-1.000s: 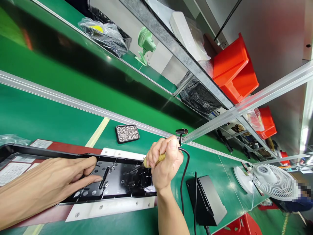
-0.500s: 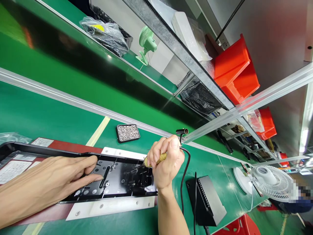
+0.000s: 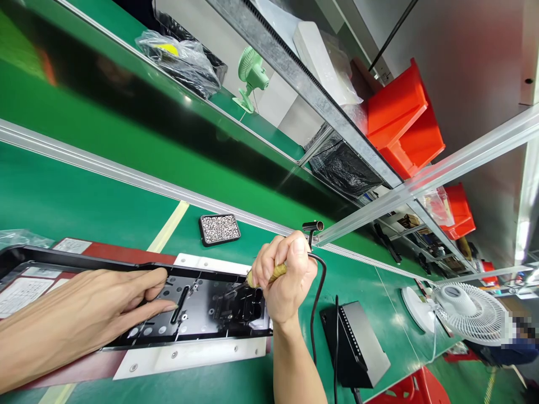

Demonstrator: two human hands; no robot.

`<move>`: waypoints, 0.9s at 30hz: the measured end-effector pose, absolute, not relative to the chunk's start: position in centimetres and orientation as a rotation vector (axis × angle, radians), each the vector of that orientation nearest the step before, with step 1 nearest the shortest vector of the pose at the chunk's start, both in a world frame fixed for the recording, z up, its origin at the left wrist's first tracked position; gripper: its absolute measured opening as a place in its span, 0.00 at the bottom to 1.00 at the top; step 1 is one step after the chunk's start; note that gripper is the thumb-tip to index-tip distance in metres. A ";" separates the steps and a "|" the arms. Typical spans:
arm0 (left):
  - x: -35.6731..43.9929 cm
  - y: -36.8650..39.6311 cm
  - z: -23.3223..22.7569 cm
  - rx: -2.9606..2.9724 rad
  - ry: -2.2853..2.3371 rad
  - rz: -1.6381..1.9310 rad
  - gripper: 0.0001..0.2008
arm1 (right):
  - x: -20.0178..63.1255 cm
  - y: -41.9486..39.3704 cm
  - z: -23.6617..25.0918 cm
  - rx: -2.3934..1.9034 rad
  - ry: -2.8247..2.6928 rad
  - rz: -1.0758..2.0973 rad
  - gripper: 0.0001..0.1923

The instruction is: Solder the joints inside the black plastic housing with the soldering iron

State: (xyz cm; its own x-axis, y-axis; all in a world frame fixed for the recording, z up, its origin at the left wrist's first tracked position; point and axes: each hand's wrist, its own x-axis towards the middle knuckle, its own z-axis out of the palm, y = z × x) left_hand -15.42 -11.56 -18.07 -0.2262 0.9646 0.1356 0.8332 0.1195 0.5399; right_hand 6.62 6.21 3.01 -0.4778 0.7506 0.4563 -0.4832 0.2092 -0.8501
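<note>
My right hand [image 3: 281, 269] is wrapped round the yellowish handle of a soldering iron [image 3: 275, 273]. A black cable [image 3: 322, 292] runs from behind the fist. The iron's thin tip slants down to the left into a long black plastic housing [image 3: 197, 306]; its exact contact point is too dark to tell. My left hand [image 3: 122, 294] lies over the housing's left part, thumb and forefinger apart with nothing seen between them. Small metal inserts and round marks show on the housing floor. Beyond it stands a black tray [image 3: 219, 229] full of small silvery metal pieces.
White strips [image 3: 189, 359] flank the housing on a red-brown board [image 3: 76, 370]. A black tube-shaped holder [image 3: 313, 226] stands behind my right hand. To the right are a black slotted box [image 3: 353, 342] and a white fan [image 3: 467, 311]. Red bins [image 3: 404, 123] sit on the shelf.
Almost nothing differs. The view has shifted very slightly; both hands and the soldering iron keep the same position over the housing.
</note>
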 end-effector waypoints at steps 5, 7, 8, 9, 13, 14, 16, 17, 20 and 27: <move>-15.3 -11.6 -17.5 1.763 2.163 0.652 0.22 | 6.4 6.3 3.2 -0.271 -1.427 1.514 0.29; -15.1 -11.5 -16.8 1.731 2.175 0.578 0.20 | 6.3 6.3 3.3 -0.272 -1.420 1.513 0.28; -15.0 -11.4 -16.5 1.725 2.175 0.545 0.19 | 6.2 6.3 3.4 -0.271 -1.419 1.509 0.28; -14.9 -11.4 -16.3 1.720 2.174 0.522 0.19 | 6.2 6.2 3.4 -0.271 -1.418 1.504 0.29; -14.7 -11.3 -15.7 1.688 2.162 0.497 0.19 | 6.1 6.1 3.5 -0.274 -1.419 1.486 0.29; -14.7 -11.4 -15.7 1.685 2.165 0.495 0.19 | 6.1 6.1 3.5 -0.276 -1.416 1.481 0.29; -14.8 -11.4 -15.8 1.680 2.164 0.491 0.19 | 6.1 6.0 3.7 -0.279 -1.413 1.466 0.29; -14.8 -11.5 -15.8 1.681 2.164 0.491 0.19 | 6.1 6.0 3.7 -0.280 -1.413 1.458 0.29; -14.8 -11.5 -16.1 1.693 2.157 0.498 0.19 | 6.2 5.9 4.2 -0.271 -1.410 1.442 0.30; -14.9 -11.7 -16.7 1.778 2.193 0.497 0.21 | 7.5 5.6 6.1 -0.241 -1.343 1.288 0.30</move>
State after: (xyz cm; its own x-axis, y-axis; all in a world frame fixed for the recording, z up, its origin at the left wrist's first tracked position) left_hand -14.86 -11.67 -16.67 -0.2074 0.9782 0.0030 0.8841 0.1862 0.4286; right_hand 7.45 5.61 6.10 -0.2800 0.7740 0.5679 -0.5351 0.3653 -0.7617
